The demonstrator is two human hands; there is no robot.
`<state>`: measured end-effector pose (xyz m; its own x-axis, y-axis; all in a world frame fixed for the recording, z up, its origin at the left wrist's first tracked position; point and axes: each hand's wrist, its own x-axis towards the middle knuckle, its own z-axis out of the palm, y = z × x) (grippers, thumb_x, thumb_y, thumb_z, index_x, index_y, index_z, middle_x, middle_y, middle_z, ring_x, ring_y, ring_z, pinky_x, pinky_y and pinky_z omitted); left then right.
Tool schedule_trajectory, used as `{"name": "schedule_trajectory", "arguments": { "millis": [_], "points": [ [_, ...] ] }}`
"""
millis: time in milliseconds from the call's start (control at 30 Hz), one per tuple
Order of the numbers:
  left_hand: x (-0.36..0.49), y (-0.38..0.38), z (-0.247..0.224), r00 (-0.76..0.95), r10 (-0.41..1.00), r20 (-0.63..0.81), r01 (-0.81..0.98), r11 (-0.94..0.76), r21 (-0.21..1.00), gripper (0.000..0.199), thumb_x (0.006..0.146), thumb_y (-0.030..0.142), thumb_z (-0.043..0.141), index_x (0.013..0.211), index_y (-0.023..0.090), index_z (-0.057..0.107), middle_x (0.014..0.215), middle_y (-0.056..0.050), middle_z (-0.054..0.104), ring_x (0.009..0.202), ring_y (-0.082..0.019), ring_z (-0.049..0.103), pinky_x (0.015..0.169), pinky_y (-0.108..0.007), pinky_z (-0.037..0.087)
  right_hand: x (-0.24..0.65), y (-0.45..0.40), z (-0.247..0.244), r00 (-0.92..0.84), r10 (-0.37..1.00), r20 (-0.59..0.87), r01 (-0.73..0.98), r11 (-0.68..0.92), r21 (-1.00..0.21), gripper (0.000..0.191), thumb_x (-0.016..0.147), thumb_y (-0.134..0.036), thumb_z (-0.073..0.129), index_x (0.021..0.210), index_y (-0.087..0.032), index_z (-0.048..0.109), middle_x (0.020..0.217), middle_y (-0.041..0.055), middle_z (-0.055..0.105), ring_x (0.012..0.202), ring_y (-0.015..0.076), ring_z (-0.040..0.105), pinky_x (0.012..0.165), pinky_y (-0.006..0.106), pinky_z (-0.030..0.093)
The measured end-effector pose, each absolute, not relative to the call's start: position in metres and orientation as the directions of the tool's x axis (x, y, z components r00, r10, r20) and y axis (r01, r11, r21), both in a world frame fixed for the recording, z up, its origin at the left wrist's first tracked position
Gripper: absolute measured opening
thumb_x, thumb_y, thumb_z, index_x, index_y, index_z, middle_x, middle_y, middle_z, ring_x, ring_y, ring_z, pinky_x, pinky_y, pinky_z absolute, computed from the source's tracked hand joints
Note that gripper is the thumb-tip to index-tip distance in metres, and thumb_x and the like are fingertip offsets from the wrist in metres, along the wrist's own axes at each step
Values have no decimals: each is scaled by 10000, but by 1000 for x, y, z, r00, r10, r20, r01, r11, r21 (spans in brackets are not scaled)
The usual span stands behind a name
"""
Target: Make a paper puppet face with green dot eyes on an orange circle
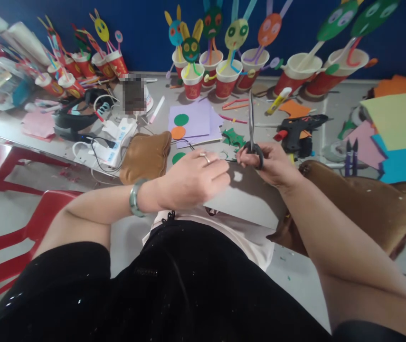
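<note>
My right hand (272, 164) is closed round the black handles of a pair of scissors (251, 118), whose blades point up and away from me. To its left, my left hand (203, 175), with a ring on one finger, has its fingers curled in; whatever they may pinch is hidden. The hands are close but apart. Beyond them lie green paper scraps (234, 137) and purple sheets (190, 118) bearing a green circle (181, 119) and an orange circle (178, 132). Another green circle (178, 157) rests beside my left hand.
Red paper cups (226, 83) with paper faces line the back. A glue gun (300, 130) and a yellow marker (278, 100) lie right of the scissors. Brown cushions (146, 156) flank the hands, and a power strip (120, 142) sits left. Coloured sheets (398, 118) lie far right.
</note>
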<state>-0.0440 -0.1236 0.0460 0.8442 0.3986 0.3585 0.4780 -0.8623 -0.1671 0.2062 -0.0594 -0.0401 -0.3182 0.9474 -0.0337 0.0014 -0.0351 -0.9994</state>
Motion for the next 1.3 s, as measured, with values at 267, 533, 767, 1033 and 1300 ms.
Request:
{"name": "schedule_trajectory", "arguments": {
  "millis": [267,533,767,1033,1300],
  "points": [
    [-3,-59,24,883,108,456,305,-871,-385,365,1109,105,393,1056,202,741,973,-54,765,953,-189,663,852,-380,469,204,-64,-35,-320,948,-1,-171,-58,-984,552,597,-642,950,621,-235,579,650,4,611,683,185,602,667,349,527],
    [4,-33,-14,610,-167,775,341,-827,-447,116,1021,89,637,962,141,721,923,-22,760,868,-143,642,831,-311,478,210,-59,-40,-190,981,30,-239,-16,-971,397,665,-528,973,670,-241,698,709,21,662,700,190,598,732,374,552],
    [1,-31,-24,608,-135,783,327,-855,-402,159,1042,120,616,936,156,729,904,-29,741,884,-150,628,816,-316,449,213,-61,-46,-185,983,-7,-219,-49,-974,409,694,-572,973,754,-219,774,750,31,684,705,163,589,697,342,494],
    [1,-28,-35,626,-38,779,349,-879,-324,218,1071,150,575,896,214,690,874,-3,744,861,-147,651,806,-316,460,213,-62,-45,-160,986,-52,-116,-71,-991,459,659,-558,987,702,-193,713,733,13,673,711,143,568,699,310,444],
    [4,-23,-36,530,560,636,70,-777,626,172,1005,352,735,990,181,726,894,-31,777,779,-119,693,721,-258,541,213,-62,-47,-126,985,-115,-92,-127,-988,524,619,-630,988,690,-199,699,665,-11,643,676,135,527,677,304,405]
  ]
}}
